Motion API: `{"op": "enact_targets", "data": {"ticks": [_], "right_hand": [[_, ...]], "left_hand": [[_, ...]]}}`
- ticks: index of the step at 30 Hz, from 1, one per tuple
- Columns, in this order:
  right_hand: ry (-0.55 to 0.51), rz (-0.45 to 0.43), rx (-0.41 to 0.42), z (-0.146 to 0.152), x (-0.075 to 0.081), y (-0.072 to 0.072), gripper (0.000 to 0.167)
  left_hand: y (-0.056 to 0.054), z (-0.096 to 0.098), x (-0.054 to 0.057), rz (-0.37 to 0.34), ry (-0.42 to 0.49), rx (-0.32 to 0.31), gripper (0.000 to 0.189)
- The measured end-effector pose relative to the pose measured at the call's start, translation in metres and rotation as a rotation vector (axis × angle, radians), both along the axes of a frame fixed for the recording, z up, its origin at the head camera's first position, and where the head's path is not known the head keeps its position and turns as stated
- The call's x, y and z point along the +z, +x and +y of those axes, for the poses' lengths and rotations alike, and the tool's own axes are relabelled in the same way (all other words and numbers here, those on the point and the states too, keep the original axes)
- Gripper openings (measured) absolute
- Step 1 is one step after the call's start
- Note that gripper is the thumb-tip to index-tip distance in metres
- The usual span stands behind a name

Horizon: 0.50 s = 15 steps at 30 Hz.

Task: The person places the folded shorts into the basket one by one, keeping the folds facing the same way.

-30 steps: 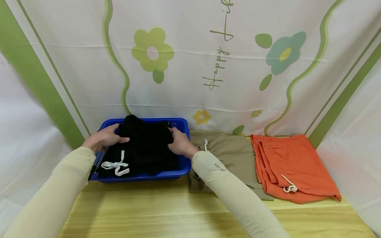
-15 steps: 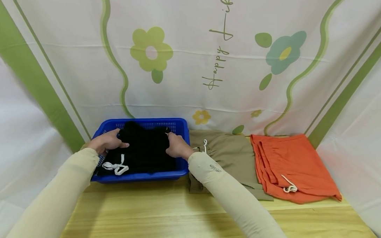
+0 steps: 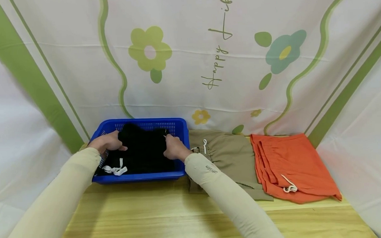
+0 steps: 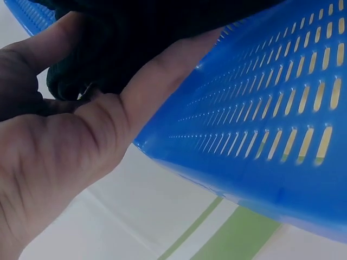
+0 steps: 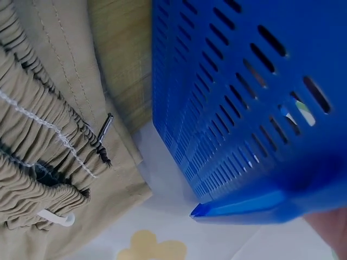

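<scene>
Folded black drawstring pants [image 3: 144,152] lie down inside a blue plastic basket [image 3: 139,177], their white bow [image 3: 116,169] at the front left. My left hand [image 3: 110,141] grips the left side of the bundle, thumb on top. In the left wrist view, that hand [image 4: 92,127] has dark cloth [image 4: 146,38] between thumb and fingers, close against the slotted basket wall. My right hand [image 3: 175,147] holds the right side, just inside the basket's right rim. The right wrist view shows only a sliver of that hand, beyond the basket wall [image 5: 227,108].
Right of the basket lie khaki drawstring pants [image 3: 229,152], close against it. Folded orange shorts [image 3: 296,164] with a white cord overlap their right edge. All rest on a wooden table [image 3: 149,211]. A printed white curtain [image 3: 183,87] hangs behind and at both sides.
Both hands have lowered the black pants deeper into the basket, uncovering more of its back wall. The right hand has shifted a little left and down.
</scene>
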State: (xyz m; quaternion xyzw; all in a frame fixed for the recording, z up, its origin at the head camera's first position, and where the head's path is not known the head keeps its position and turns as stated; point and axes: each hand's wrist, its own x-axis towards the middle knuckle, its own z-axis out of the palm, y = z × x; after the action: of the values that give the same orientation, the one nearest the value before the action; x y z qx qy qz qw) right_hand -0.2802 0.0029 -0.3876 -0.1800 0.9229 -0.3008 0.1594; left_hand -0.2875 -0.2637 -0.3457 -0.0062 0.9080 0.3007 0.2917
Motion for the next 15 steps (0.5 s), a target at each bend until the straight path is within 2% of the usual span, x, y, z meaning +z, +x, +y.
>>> {"op": "enact_targets", "data": {"ticks": [7, 12, 15], "right_hand": [[0.070, -0.004, -0.001, -0.006, -0.009, 0.002, 0.064], [0.064, 0.003, -0.022, -0.009, -0.013, 0.002, 0.071], [0.065, -0.003, -0.027, -0.010, -0.015, 0.000, 0.071]], "left_hand": [[-0.001, 0.001, -0.001, -0.027, -0.025, -0.018, 0.094], [-0.002, 0.001, -0.001, -0.035, -0.020, -0.011, 0.094], [-0.005, 0.000, -0.002, -0.017, -0.047, -0.024, 0.093]]}}
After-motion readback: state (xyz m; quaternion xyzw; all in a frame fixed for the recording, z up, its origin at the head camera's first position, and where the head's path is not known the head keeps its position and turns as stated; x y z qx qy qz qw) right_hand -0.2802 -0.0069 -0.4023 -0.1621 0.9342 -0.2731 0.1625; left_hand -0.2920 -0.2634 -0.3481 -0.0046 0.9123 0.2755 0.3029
